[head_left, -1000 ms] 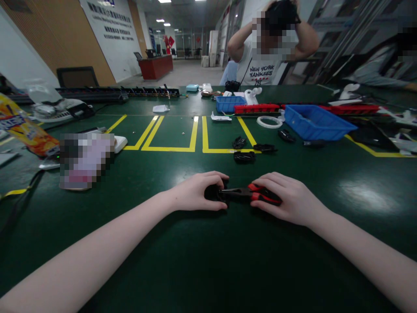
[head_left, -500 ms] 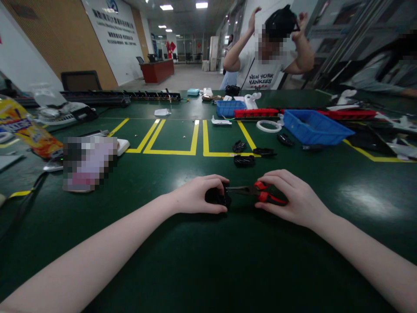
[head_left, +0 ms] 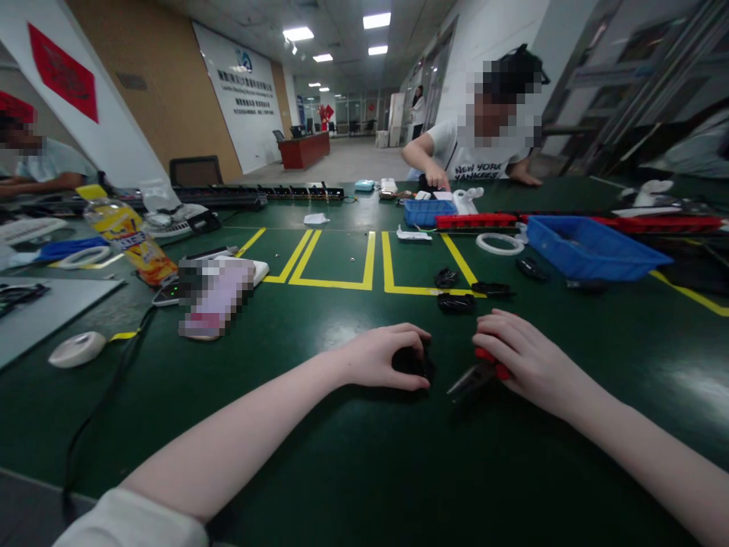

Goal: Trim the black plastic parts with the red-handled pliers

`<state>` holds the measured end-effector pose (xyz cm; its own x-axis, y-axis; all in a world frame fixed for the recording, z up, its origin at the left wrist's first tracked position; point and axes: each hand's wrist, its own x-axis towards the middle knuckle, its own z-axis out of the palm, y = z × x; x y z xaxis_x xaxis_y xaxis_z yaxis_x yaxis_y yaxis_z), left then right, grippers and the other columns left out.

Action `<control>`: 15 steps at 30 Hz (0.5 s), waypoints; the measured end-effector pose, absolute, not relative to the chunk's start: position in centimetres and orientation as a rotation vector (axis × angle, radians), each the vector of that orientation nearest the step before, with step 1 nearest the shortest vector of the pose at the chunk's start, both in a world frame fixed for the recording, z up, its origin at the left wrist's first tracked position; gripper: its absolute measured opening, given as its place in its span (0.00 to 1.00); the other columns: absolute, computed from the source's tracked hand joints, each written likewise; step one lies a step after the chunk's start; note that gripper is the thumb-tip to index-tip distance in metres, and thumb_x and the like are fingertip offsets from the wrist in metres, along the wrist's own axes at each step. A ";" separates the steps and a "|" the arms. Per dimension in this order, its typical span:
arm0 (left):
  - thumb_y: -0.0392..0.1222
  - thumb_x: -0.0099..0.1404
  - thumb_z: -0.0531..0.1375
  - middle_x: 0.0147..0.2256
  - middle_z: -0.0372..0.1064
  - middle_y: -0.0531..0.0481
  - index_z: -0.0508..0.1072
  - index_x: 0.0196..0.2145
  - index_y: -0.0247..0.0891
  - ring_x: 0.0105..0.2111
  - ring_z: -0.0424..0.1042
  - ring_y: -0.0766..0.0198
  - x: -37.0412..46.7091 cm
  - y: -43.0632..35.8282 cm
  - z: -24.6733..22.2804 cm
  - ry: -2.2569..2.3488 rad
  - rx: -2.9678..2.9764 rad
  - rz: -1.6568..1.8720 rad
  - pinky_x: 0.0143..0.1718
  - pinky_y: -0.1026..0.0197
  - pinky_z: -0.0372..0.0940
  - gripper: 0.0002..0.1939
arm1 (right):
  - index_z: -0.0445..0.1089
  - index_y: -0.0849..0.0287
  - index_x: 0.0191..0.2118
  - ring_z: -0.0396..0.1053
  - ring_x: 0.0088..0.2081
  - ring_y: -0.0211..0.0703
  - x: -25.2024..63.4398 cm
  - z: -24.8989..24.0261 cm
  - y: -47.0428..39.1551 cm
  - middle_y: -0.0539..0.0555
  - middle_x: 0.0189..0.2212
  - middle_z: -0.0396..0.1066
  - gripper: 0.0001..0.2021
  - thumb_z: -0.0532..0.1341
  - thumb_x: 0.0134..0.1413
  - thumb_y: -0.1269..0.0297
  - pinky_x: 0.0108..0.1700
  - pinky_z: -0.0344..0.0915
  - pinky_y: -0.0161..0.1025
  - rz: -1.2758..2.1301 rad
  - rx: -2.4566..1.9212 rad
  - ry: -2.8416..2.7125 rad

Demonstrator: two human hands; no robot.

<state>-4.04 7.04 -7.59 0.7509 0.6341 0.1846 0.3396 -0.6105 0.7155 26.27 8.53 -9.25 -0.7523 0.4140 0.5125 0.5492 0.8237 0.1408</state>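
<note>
My left hand [head_left: 392, 357] is closed round a small black part [head_left: 414, 362], gripped between thumb and fingers on the green table. Its exact kind is hard to make out, as the fingers cover much of it. To the right, my right hand [head_left: 527, 365] grips red-handled needle-nose pliers [head_left: 475, 380] by the handles. Their tips point down and left, apart from the black part. Just beyond my hands lie several similar black parts, among them one nearest to me [head_left: 456, 302] and one by the yellow tape [head_left: 446, 278].
A blue bin [head_left: 592, 251] stands at the right, near a white ring-shaped roll [head_left: 500, 243]. On the left are a phone [head_left: 219, 296], an orange drink bottle [head_left: 134, 239] and a tape roll [head_left: 77, 349]. Across the table, a person reaches toward a smaller blue bin [head_left: 430, 213].
The pliers have come away from the black part, and their tips have swung downward. My left hand still holds the part. The person opposite has lowered their raised arms to the table.
</note>
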 end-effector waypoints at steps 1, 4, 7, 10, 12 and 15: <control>0.49 0.61 0.68 0.61 0.62 0.40 0.71 0.41 0.38 0.56 0.68 0.48 -4.0 7.0 -7.5 0.731 2.255 0.558 0.55 0.45 0.65 0.16 | 0.68 0.55 0.50 0.68 0.54 0.57 26.2 -9.3 8.7 0.60 0.48 0.71 0.19 0.55 0.52 0.75 0.58 0.66 0.62 -0.386 -0.710 -2.531; 0.48 0.59 0.69 0.62 0.61 0.41 0.72 0.39 0.38 0.56 0.68 0.48 -4.0 6.9 -7.3 0.751 2.221 0.564 0.57 0.44 0.64 0.15 | 0.70 0.53 0.50 0.68 0.55 0.58 25.9 -9.3 9.3 0.59 0.49 0.71 0.21 0.56 0.50 0.76 0.57 0.68 0.61 -0.347 -0.732 -2.527; 0.47 0.59 0.69 0.61 0.61 0.41 0.72 0.38 0.38 0.56 0.68 0.48 -4.0 6.8 -7.1 0.769 2.206 0.566 0.56 0.43 0.64 0.15 | 0.70 0.55 0.48 0.69 0.54 0.60 24.9 -8.8 9.8 0.60 0.49 0.71 0.20 0.55 0.49 0.77 0.53 0.70 0.60 -0.344 -0.833 -2.482; 0.46 0.59 0.69 0.59 0.63 0.40 0.72 0.39 0.37 0.55 0.69 0.49 -3.9 6.8 -7.2 0.783 2.207 0.608 0.55 0.45 0.66 0.15 | 0.69 0.58 0.42 0.72 0.45 0.57 23.1 -8.1 9.9 0.62 0.42 0.72 0.13 0.57 0.50 0.76 0.46 0.73 0.55 -0.304 -0.950 -2.431; 0.45 0.58 0.69 0.57 0.65 0.40 0.72 0.38 0.37 0.54 0.69 0.50 -3.9 6.8 -7.4 0.788 2.206 0.686 0.55 0.47 0.66 0.14 | 0.68 0.57 0.39 0.71 0.41 0.55 21.9 -7.8 9.9 0.60 0.38 0.72 0.10 0.58 0.50 0.76 0.44 0.72 0.54 -0.294 -1.018 -2.388; 0.42 0.59 0.69 0.55 0.66 0.40 0.71 0.37 0.36 0.53 0.70 0.53 -3.9 6.8 -7.6 0.807 2.192 0.800 0.55 0.49 0.66 0.13 | 0.67 0.57 0.37 0.71 0.41 0.54 21.1 -7.9 9.6 0.59 0.38 0.72 0.09 0.58 0.51 0.76 0.44 0.71 0.51 -0.295 -1.048 -2.384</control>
